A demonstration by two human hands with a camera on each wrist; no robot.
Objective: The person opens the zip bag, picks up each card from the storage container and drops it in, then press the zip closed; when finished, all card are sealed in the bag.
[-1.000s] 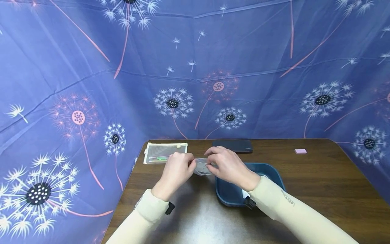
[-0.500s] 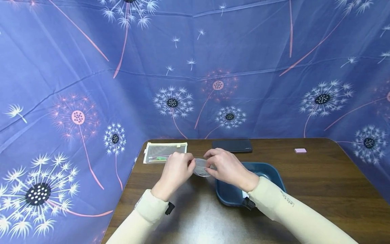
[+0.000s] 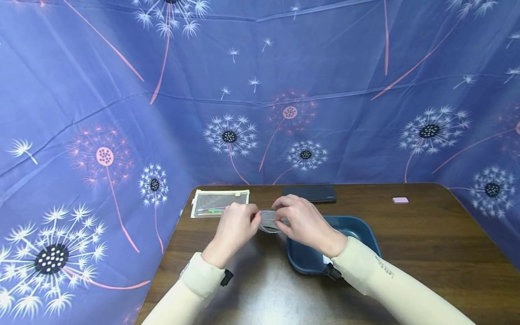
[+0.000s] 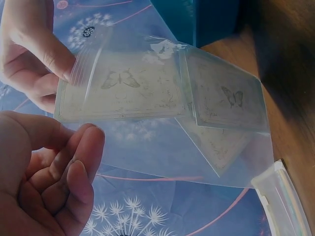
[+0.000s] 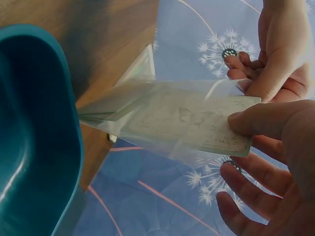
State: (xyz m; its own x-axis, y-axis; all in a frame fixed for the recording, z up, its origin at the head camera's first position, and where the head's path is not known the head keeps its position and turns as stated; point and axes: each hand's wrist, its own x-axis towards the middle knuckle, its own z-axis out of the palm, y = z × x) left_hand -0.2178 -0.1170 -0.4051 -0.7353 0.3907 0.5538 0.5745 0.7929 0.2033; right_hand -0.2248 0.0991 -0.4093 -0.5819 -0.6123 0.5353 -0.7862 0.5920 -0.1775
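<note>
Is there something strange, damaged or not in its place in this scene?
Nothing stands out. Both hands hold a clear plastic bag of small printed cards above the table; the bag looks intact and the cards are inside. The blue tub sits upright.

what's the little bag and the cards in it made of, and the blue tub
Bag: thin clear plastic film, glossy; the backdrop shows through it and it creases. Cards: look like pale matte paper or card printed with butterflies, with stiff straight edges. Tub: likely moulded plastic, smooth dark teal with rounded walls and a slight sheen.
</note>
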